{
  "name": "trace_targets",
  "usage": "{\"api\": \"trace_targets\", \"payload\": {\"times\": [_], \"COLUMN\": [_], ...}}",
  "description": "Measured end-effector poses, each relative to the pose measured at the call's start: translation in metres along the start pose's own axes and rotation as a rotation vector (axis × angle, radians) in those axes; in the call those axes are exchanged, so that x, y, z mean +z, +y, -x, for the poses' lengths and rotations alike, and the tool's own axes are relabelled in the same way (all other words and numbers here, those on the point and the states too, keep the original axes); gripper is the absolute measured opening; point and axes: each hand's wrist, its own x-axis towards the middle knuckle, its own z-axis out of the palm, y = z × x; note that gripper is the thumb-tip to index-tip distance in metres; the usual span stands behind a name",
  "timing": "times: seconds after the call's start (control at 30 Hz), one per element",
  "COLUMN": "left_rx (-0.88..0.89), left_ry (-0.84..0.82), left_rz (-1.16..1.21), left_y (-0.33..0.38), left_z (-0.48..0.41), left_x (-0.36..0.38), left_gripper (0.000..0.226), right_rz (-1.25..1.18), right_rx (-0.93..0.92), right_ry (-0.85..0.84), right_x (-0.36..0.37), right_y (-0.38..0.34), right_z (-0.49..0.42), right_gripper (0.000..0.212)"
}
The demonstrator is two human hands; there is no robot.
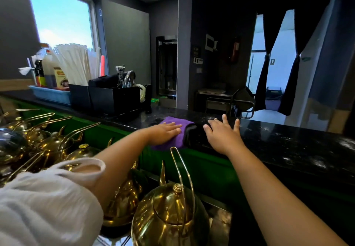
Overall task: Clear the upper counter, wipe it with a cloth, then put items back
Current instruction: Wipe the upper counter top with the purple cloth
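Observation:
A folded purple cloth (175, 123) lies on the black speckled upper counter (288, 142), near its front edge. My left hand (165, 133) rests flat on the cloth, fingers straight and together. My right hand (223, 135) hovers just right of the cloth with fingers spread, over a dark patch of the counter; it holds nothing. At the counter's left end stand a black organiser (115, 96) with white straws (74, 65), a tape dispenser (143, 92) and a blue tray (51, 94) of sauce bottles.
Below the green counter front, several brass kettles (169, 215) with tall wire handles crowd the lower shelf under my arms. A metal chair (244, 99) stands beyond the counter. A window is at the far left, curtains at the right.

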Motion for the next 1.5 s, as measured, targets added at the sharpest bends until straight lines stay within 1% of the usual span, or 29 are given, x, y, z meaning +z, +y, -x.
{"api": "trace_targets", "payload": {"times": [0.1, 0.2, 0.27, 0.33, 0.43, 0.53, 0.6, 0.7, 0.77, 0.83, 0.97, 1.0, 1.03, 1.13, 1.3, 1.37, 1.5], "left_rx": [-0.129, -0.145, -0.172, -0.19, -0.162, -0.188, -0.305, -0.489, -0.544, -0.51, -0.282, -0.214, -0.195, -0.242, -0.441, -0.483, -0.502], "left_ry": [0.014, 0.03, 0.03, 0.033, 0.028, 0.02, 0.019, 0.049, 0.016, -0.02, -0.035, -0.052, -0.064, -0.061, 0.078, 0.089, 0.093], "left_rz": [-0.035, -0.09, -0.092, -0.115, -0.21, -0.148, -0.106, -0.149, -0.165, -0.198, -0.165, -0.187, -0.17, -0.052, -0.017, -0.004, 0.0], "left_y": [-0.03, -0.033, -0.033, -0.033, -0.027, -0.044, -0.07, -0.104, -0.106, -0.099, -0.074, -0.068, -0.067, -0.087, -0.138, -0.138, -0.135], "left_z": [-0.004, -0.01, -0.016, -0.019, -0.018, -0.019, -0.023, -0.027, -0.029, -0.032, -0.034, -0.033, -0.032, -0.028, -0.024, -0.024, -0.023], "left_x": [-0.009, -0.009, -0.009, -0.008, -0.008, -0.012, -0.019, -0.033, -0.039, -0.039, -0.029, -0.028, -0.027, -0.033, -0.04, -0.043, -0.042], "left_gripper": [0.05, 0.05, 0.05, 0.049, 0.049, 0.05, 0.051, 0.05, 0.051, 0.052, 0.05, 0.049, 0.05, 0.053, 0.052, 0.051, 0.05], "right_rz": [0.042, 0.065, 0.127, 0.164, -0.015, -0.088, -0.099, -0.088, -0.063, -0.061, -0.058, -0.061, -0.062, -0.066, -0.062, -0.059, -0.052], "right_rx": [-0.048, -0.072, -0.063, -0.092, -0.126, -0.088, -0.091, -0.115, -0.098, -0.094, -0.137, -0.14, -0.141, -0.136, -0.138, -0.138, -0.133], "right_ry": [0.038, 0.06, 0.032, -0.005, -0.122, -0.2, -0.189, -0.167, -0.196, -0.22, -0.166, -0.165, -0.172, -0.191, -0.185, -0.186, -0.189], "right_x": [0.001, 0.001, -0.001, -0.001, 0.009, 0.015, 0.017, 0.021, 0.02, 0.02, 0.021, 0.021, 0.021, 0.021, 0.023, 0.022, 0.024], "right_y": [-0.003, -0.004, -0.008, -0.024, -0.053, -0.057, -0.051, -0.052, -0.054, -0.055, -0.054, -0.054, -0.053, -0.053, -0.053, -0.052, -0.052], "right_z": [0.002, 0.003, 0.0, -0.009, -0.024, -0.033, -0.032, -0.03, -0.033, -0.034, -0.033, -0.032, -0.032, -0.031, -0.032, -0.033, -0.033], "right_gripper": [0.053, 0.053, 0.052, 0.051, 0.05, 0.055, 0.06, 0.062, 0.063, 0.062, 0.06, 0.061, 0.061, 0.062, 0.063, 0.064, 0.066]}}
